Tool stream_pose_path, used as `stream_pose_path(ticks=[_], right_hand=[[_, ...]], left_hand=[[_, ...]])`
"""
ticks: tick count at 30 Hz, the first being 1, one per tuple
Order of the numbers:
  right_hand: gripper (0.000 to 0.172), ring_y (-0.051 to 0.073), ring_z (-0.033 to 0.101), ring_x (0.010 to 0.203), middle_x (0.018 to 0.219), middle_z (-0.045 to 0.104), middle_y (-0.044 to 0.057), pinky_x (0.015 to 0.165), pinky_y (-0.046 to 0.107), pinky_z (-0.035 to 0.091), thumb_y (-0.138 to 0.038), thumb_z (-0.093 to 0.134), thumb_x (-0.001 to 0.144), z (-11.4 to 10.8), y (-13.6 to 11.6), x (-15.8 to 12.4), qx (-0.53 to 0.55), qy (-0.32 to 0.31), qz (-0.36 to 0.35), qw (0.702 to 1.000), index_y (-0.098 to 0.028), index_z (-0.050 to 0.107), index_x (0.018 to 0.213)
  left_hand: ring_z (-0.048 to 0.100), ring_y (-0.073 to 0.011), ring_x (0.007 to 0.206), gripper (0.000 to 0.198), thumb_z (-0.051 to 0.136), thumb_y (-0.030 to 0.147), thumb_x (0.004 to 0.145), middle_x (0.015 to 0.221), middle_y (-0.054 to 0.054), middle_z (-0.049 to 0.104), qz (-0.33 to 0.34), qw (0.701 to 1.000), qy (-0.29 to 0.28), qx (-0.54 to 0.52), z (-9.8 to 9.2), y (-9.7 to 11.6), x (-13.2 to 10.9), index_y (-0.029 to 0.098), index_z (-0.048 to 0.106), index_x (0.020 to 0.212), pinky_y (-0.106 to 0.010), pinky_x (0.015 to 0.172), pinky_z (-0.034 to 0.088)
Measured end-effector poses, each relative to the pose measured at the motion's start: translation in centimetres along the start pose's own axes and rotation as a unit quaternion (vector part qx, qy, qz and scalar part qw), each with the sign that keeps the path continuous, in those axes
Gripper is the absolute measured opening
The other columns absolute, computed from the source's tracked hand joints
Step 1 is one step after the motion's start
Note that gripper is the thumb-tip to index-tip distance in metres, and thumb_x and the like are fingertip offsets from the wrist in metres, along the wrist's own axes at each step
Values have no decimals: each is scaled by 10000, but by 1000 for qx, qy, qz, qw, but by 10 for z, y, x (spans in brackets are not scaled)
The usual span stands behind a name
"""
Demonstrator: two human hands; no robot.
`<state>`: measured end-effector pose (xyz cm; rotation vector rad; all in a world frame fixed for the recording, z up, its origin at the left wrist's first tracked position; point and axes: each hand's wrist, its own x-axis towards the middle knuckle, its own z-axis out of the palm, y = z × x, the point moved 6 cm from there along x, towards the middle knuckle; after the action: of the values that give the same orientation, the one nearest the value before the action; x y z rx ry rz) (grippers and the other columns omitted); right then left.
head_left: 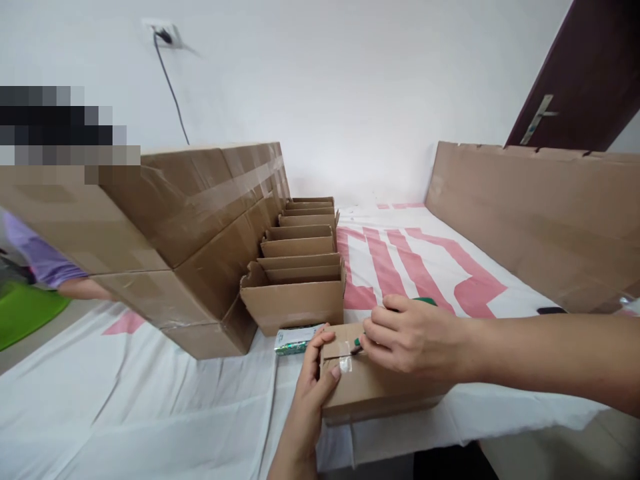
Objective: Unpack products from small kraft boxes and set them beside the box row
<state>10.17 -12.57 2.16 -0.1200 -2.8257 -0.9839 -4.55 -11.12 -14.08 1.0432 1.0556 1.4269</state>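
A closed cardboard box (385, 393) lies in front of me near the table's front edge, with clear tape (345, 364) over the left end of its seam. My left hand (316, 380) grips that left end, thumb on top and fingers along the far side. Above the box, my right hand (400, 337) is wrapped round a green box cutter (425, 301). The cutter's tip is down at the seam beside the tape; most of its body is hidden by my fingers. Just beyond my left hand lies a small green and white packet (299, 339).
Several open cardboard boxes (295, 303) run in a row toward the wall. Left of them rises a stack of taped cartons (200, 200), with another person's arm (83, 288) behind it. A long cardboard panel (530, 220) stands right. White and pink cloth (165, 413) covers the table.
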Motion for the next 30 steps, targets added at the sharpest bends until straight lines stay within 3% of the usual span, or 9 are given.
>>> stream_pose_path(ticks=[3, 6, 10, 14, 22, 30], right_hand=[[178, 185, 510, 698, 788, 633, 68, 624, 348, 307, -134, 470, 935, -2, 4, -10, 6, -18, 1, 1000, -158, 617, 836], [164, 177, 496, 682, 794, 636, 63, 624, 343, 301, -135, 468, 937, -6, 11, -15, -14, 11, 45, 999, -164, 619, 881], [158, 162, 483, 650, 774, 622, 46, 610, 334, 287, -126, 465, 936, -6, 10, -6, -27, 62, 68, 995, -156, 620, 920], [155, 160, 485, 639, 743, 597, 38, 589, 330, 282, -115, 469, 918, 4, 2, 7, -27, 73, 41, 996, -120, 624, 926], [178, 190, 525, 702, 827, 639, 81, 604, 343, 300, -127, 459, 920, 2, -4, 12, -7, 43, -15, 999, -125, 632, 878], [205, 195, 521, 718, 834, 655, 87, 590, 345, 304, -110, 434, 923, -2, -2, 14, 9, -21, -55, 998, -146, 631, 884]], left_hand=[[342, -348, 1403, 500, 696, 465, 712, 1520, -40, 389, -8, 1000, 4, 2, 1, 1, 0, 294, 584, 1169, -497, 1165, 232], [331, -347, 1410, 499, 688, 468, 721, 1528, -34, 380, -11, 1000, -2, -1, 3, 2, 1, 296, 580, 1176, -489, 1161, 245], [353, -351, 1397, 517, 706, 460, 707, 1524, -41, 385, -8, 1000, -1, -9, 3, 1, 2, 294, 579, 1179, -488, 1170, 221], [333, -348, 1411, 565, 723, 475, 693, 1523, -64, 385, -4, 1000, -4, -19, 2, -1, 4, 282, 576, 1203, -479, 1177, 208], [303, -329, 1427, 545, 715, 464, 713, 1536, -57, 364, -2, 1000, -14, -21, 3, -2, 4, 274, 577, 1205, -458, 1184, 189], [386, -363, 1355, 603, 726, 496, 683, 1516, -86, 382, -28, 999, -13, -9, 6, 0, 1, 242, 566, 1206, -483, 1113, 290]])
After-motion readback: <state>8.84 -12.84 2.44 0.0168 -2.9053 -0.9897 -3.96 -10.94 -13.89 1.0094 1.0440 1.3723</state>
